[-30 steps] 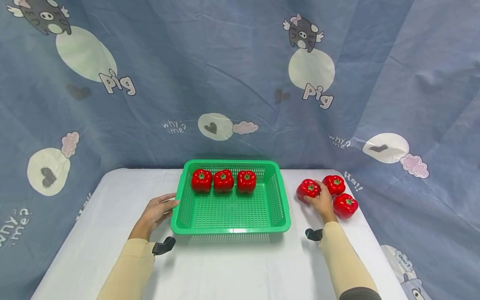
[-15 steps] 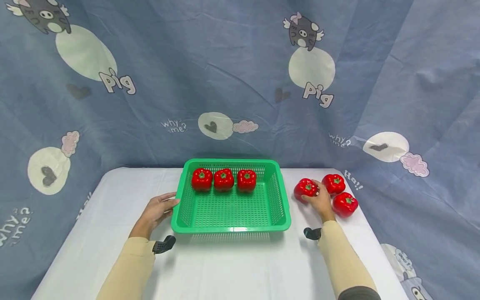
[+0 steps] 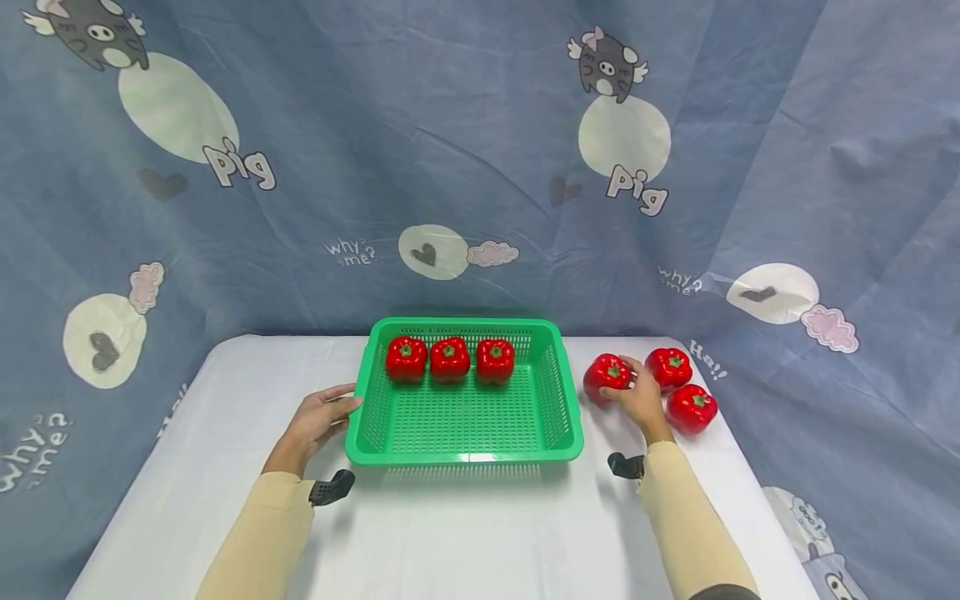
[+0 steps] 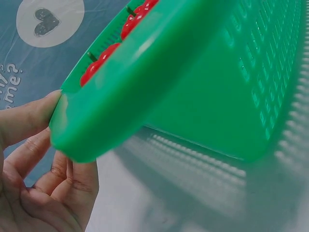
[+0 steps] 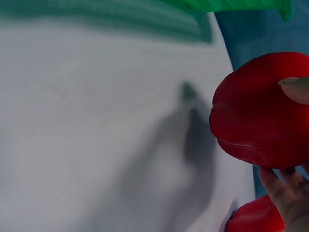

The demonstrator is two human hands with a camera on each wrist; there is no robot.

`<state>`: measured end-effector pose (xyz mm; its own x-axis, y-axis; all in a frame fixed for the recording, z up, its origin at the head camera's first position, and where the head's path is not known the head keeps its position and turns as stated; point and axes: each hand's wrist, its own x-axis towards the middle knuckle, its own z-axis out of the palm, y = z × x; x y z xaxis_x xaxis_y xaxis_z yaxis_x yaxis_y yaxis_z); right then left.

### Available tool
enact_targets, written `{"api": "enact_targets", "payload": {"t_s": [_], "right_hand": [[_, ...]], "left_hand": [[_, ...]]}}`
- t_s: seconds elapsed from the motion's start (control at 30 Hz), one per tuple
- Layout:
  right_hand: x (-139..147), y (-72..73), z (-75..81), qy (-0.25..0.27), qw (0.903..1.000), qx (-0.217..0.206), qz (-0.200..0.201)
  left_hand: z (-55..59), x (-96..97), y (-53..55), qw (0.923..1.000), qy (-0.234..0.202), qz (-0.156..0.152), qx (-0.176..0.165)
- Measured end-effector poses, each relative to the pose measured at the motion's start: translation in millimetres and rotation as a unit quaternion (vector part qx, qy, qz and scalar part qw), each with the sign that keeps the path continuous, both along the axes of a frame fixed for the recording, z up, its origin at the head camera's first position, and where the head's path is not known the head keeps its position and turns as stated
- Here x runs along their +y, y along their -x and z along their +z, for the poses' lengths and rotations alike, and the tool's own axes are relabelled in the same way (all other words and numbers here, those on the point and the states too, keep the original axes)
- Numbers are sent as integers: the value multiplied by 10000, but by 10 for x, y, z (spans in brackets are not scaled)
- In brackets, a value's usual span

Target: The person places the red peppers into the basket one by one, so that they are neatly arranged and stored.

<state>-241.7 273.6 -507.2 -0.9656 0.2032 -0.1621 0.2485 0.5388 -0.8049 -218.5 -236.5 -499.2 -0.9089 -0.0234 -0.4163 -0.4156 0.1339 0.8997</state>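
Note:
A green plastic basket stands mid-table, with 3 red bell peppers in a row along its far side. At its left rim is my left hand; the left wrist view shows the thumb and fingers pinching the rim corner. To the right of the basket, my right hand holds another red bell pepper by its sides. In the right wrist view the thumb lies on one side of this pepper and fingertips touch the opposite side.
Two more red bell peppers lie near the table's right edge, one farther back and one nearer, just beside my right hand. The white-covered table meets a blue printed cloth hanging behind it.
My right hand has shifted slightly left with the bell pepper, away from the two at the table's edge. The left hand keeps its place at the basket rim.

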Motion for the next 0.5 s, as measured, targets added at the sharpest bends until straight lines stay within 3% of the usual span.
{"api": "enact_targets", "payload": {"t_s": [0.5], "right_hand": [[-28,-98,308,-59,9990,387,231]], "left_hand": [[-13,6,18,9999,96,34,-64]]}}
